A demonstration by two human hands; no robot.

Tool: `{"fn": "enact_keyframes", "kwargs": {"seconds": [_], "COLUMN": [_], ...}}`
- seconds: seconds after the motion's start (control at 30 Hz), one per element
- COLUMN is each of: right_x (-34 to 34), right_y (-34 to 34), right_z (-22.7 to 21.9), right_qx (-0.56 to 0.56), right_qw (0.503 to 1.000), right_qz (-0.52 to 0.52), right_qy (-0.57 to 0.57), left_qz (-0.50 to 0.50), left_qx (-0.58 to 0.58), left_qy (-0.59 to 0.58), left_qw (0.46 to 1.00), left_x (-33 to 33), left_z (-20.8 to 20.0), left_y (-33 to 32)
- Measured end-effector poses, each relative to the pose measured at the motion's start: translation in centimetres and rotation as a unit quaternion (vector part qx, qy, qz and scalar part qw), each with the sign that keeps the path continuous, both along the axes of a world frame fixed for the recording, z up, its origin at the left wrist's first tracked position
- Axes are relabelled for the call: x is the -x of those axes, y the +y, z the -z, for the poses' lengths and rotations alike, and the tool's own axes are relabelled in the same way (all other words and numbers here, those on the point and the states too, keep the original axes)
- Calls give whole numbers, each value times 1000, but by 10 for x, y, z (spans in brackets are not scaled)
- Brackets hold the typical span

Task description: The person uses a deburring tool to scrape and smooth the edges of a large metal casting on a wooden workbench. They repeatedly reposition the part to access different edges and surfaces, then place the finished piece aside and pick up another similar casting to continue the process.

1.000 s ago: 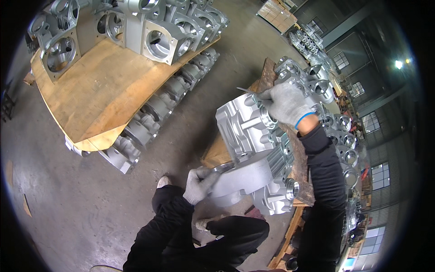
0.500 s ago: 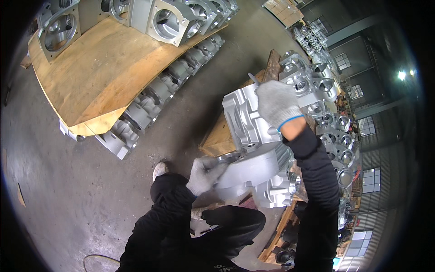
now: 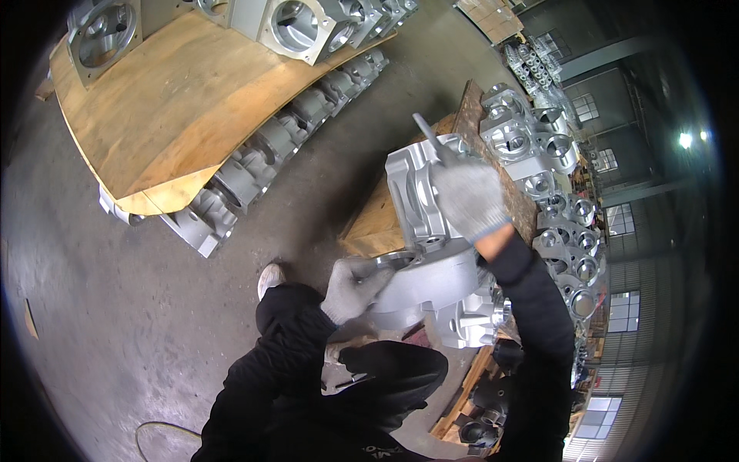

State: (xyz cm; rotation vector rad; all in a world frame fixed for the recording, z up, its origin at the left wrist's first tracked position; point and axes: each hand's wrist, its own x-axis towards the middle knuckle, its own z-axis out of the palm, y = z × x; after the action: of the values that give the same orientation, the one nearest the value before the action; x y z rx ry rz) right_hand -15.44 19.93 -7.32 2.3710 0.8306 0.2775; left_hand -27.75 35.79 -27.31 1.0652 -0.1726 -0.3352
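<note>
A large silver metal casting (image 3: 435, 281), with ribs and a round machined opening, rests on the wooden stand in front of me. My left hand (image 3: 354, 289), in a grey knit glove, is closed on its near-left side, thumb by the round rim. Over the far ribbed part is my right hand (image 3: 471, 196), gloved too and closed round a flat grey file-like bar (image 3: 427, 132). The bar's tip sticks out past the fingers toward the far left; its other end is hidden. Whether it touches the casting I cannot tell. Another silver casting (image 3: 466, 323) sits against the near side.
At the far left, a plywood board (image 3: 169, 115) carries several castings (image 3: 296, 31), with more under its edge. To my right, further castings (image 3: 512, 138) stand in rows beyond a wooden board (image 3: 493, 158). Dark parts (image 3: 489, 396) lie in a wooden crate below. A hose (image 3: 162, 425) crosses the floor.
My right hand has shifted slightly nearer, and more of the bar now shows beyond its fingers. The left hand keeps its place on the casting. The whole view has tilted a little.
</note>
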Motion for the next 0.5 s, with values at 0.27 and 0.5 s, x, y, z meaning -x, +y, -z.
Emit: {"fn": "enact_keyframes", "kwargs": {"seconds": [0.27,0.5], "right_x": [-6,-18], "right_y": [16,-44], "right_z": [14,-37], "right_qx": [-63,-345], "right_qw": [997,928], "right_qz": [31,126], "right_qy": [26,67], "left_qz": [-40,-37], "left_qx": [10,-4], "left_qy": [-18,30], "left_qw": [999,999], "left_x": [-1,1], "left_z": [-3,1], "left_y": [-4,-4]}}
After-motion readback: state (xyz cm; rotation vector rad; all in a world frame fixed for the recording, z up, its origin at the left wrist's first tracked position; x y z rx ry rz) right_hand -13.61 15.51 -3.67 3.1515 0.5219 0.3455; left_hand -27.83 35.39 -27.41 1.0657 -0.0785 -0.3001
